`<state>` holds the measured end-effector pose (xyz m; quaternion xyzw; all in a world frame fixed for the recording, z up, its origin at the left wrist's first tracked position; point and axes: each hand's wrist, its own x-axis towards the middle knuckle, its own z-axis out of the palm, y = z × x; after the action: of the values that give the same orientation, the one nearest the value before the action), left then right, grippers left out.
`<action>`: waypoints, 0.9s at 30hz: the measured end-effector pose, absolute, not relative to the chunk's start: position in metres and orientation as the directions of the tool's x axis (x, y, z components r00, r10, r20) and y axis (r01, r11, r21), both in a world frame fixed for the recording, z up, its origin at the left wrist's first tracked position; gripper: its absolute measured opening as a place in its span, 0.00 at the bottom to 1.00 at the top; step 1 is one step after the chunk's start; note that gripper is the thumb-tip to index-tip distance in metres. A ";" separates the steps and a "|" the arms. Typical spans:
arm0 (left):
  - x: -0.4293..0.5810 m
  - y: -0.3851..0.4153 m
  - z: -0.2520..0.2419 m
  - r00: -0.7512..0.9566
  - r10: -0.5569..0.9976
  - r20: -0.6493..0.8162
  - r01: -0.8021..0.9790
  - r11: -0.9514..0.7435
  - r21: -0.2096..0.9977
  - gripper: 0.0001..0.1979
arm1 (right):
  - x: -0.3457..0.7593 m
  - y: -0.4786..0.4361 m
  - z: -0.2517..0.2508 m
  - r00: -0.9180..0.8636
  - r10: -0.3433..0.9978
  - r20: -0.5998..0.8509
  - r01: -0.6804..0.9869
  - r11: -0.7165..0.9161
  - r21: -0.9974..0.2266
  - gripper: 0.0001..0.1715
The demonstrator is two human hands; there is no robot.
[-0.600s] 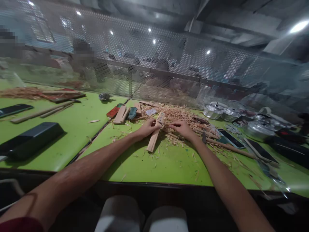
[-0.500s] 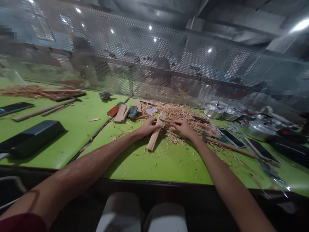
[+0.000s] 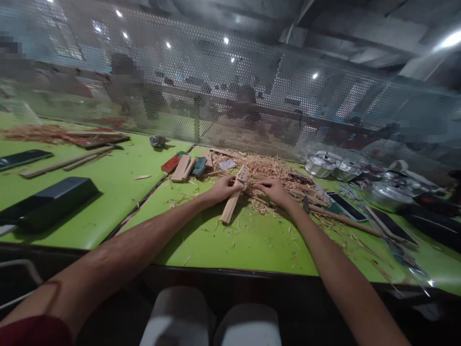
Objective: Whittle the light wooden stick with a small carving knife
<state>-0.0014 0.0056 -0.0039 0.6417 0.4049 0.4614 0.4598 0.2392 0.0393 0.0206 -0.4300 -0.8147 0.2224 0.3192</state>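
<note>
My left hand (image 3: pixel 221 189) is closed around the upper part of a pale wooden block (image 3: pixel 231 206), thumb pressed on its top. The block slants away from me, its lower end close to the green tabletop, and dark written marks show near its far end. To the right of the block, my right hand (image 3: pixel 275 191) is pinched, fingertips pointing at the wood. A thin dark tool (image 3: pixel 249 185) shows faintly between the fingertips and the block; its exact kind is too small to tell. Wood shavings (image 3: pixel 266 168) lie heaped just behind both hands.
Wooden pieces (image 3: pixel 181 168) and a red block (image 3: pixel 170 164) lie left of the shavings. A hammer-like tool (image 3: pixel 342 219), phones (image 3: pixel 346 205) and shiny metal pots (image 3: pixel 388 193) are at right. A dark case (image 3: pixel 50 204) sits left. A perforated screen (image 3: pixel 216 115) stands behind, with people beyond.
My right hand has drawn the thin tool's tip back a little from the block's face, uncovering more of the written marks. My left hand keeps its hold, and the view has shifted slightly.
</note>
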 end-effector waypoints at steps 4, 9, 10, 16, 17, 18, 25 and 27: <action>-0.001 0.006 -0.004 0.240 0.945 0.223 0.100 -0.252 0.962 0.22 | 0.237 0.040 0.021 -0.433 0.820 0.373 0.579 0.571 -0.582 0.11; -0.002 0.007 -0.004 0.260 0.937 0.231 0.128 -0.271 0.954 0.21 | 0.238 0.043 0.017 -0.404 0.831 0.383 0.608 0.556 -0.567 0.07; -0.003 0.007 -0.003 0.266 0.937 0.228 0.138 -0.271 0.953 0.21 | 0.241 0.045 0.016 -0.385 0.836 0.391 0.613 0.548 -0.569 0.07; -0.002 0.004 -0.002 0.285 0.942 0.178 0.172 -0.233 0.957 0.21 | 0.266 0.059 0.014 -0.137 0.895 0.424 0.658 0.402 -0.637 0.11; -0.002 0.003 -0.002 0.271 0.947 0.175 0.168 -0.226 0.959 0.21 | 0.268 0.060 0.015 -0.118 0.897 0.426 0.650 0.394 -0.650 0.12; -0.002 0.003 -0.002 0.256 0.952 0.171 0.165 -0.217 0.962 0.21 | 0.268 0.060 0.016 -0.113 0.897 0.428 0.637 0.396 -0.661 0.13; -0.001 0.005 -0.004 0.230 0.959 0.162 0.147 -0.199 0.969 0.20 | 0.249 0.047 0.020 -0.295 0.878 0.377 0.539 0.479 -0.693 0.11; -0.002 0.006 -0.004 0.256 0.951 0.172 0.137 -0.212 0.968 0.22 | 0.246 0.044 0.021 -0.301 0.876 0.376 0.555 0.482 -0.678 0.11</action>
<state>-0.0016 0.0059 -0.0042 0.6428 0.4233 0.4389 0.4637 0.2463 0.0442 0.0206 -0.4606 -0.7770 0.2166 0.3705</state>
